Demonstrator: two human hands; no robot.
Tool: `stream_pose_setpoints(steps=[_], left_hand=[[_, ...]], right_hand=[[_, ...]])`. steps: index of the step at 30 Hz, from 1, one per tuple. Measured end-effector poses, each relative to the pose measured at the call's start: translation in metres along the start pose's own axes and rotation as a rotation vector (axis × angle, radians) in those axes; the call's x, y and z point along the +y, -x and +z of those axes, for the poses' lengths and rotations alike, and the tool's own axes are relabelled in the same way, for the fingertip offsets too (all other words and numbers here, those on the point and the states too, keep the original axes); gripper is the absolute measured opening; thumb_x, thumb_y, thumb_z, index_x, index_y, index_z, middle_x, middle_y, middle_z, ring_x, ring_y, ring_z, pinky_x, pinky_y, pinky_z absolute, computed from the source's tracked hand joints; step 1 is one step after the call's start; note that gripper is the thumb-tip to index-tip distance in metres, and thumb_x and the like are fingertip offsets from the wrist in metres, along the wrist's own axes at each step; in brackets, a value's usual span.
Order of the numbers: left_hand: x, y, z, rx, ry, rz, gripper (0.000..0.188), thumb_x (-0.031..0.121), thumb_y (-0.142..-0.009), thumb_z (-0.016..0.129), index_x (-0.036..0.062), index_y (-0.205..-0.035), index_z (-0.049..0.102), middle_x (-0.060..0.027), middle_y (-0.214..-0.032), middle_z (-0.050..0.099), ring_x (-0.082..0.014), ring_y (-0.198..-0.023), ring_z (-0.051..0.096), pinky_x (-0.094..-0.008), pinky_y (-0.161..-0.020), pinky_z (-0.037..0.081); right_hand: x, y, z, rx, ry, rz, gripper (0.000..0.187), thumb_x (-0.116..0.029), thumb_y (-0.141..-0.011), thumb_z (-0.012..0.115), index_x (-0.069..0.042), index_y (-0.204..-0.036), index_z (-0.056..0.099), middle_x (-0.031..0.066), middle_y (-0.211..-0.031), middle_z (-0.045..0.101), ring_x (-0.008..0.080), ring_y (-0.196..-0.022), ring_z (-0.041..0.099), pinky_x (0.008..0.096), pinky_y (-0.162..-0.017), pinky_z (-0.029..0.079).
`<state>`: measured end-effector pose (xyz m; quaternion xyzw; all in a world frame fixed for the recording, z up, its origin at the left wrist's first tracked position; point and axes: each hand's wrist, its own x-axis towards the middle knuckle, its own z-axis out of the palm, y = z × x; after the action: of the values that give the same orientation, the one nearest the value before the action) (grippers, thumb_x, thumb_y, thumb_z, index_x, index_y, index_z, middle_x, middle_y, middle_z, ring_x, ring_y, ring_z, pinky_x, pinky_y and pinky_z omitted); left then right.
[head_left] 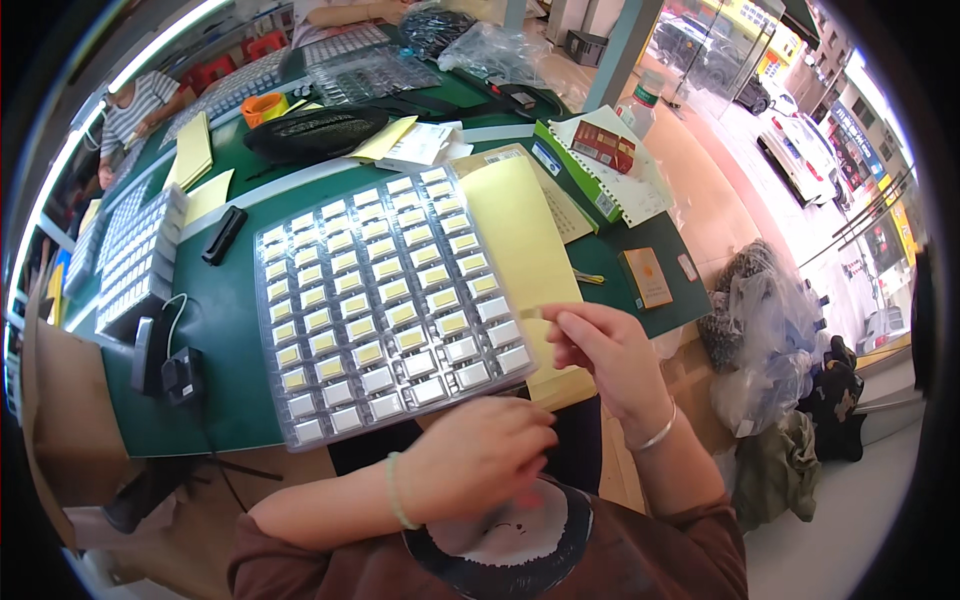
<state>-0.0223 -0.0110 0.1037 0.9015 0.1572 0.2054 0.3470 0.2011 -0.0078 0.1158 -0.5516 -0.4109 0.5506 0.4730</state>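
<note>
A: Biggest thing in view?

B: Green work table (230, 400), filling the left and middle, crowded toward the far end.

A: And on it?

B: Clear plastic tray (385, 300) of many small square compartments, lying tilted at the table's near edge. Upper rows filled with small yellow slips, nearest rows showing white or grey squares. Just right of the tray, partly under it, a stack of pale yellow sheets (525, 250).

A: Farther back?

B: Black oval pouch (315, 130) beyond the tray, white papers beside it. Spiral notebook (610, 170) to the right with a red box (603, 145) on top. Small orange booklet (647, 277) near the right edge of the table. Black stapler-like bar (223, 235) left of the tray, more filled trays (135, 260) stacked at far left.

A: Off the table?

B: Clear plastic bags (770, 350) heaped on the floor at right. Another person in a striped shirt (135, 105) seated at upper left.

A: The hands?

B: Right hand (605, 350) raised just off the tray's near right corner, thumb and fingertips pressed together, pinching one small yellow slip (530, 313). Left hand (480, 460) lower, close to the body below the tray's near edge, fingers curled in; contents impossible to make out. Bracelet on each wrist.
</note>
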Motion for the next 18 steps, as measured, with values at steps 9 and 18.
stream_pose_setpoints(steps=[9, 18], left_hand=[[-0.021, 0.005, -0.037, 0.365, -0.293, -0.208, 0.073, 0.009, -0.084, 0.076, -0.0049, -0.148, 0.045, -0.0247, -0.141, 0.056, -0.0427, -0.135, 0.051, -0.0487, -0.114, 0.042], [-0.024, 0.006, -0.034, 0.349, -0.282, -0.211, 0.080, 0.011, -0.085, 0.077, -0.0062, -0.153, 0.039, -0.0231, -0.145, 0.055, -0.0414, -0.137, 0.049, -0.0504, -0.115, 0.039]], right_hand=[[-0.021, -0.045, -0.001, -0.258, -0.110, 0.357, 0.032, -0.022, -0.109, 0.058, 0.001, -0.128, 0.068, -0.0006, -0.098, 0.071, 0.0059, -0.082, 0.066, 0.0254, -0.077, 0.059], [-0.021, -0.040, 0.004, -0.206, -0.135, 0.364, 0.032, -0.021, -0.108, 0.060, 0.003, -0.127, 0.068, 0.0007, -0.096, 0.071, 0.0069, -0.079, 0.066, 0.0273, -0.078, 0.060]])
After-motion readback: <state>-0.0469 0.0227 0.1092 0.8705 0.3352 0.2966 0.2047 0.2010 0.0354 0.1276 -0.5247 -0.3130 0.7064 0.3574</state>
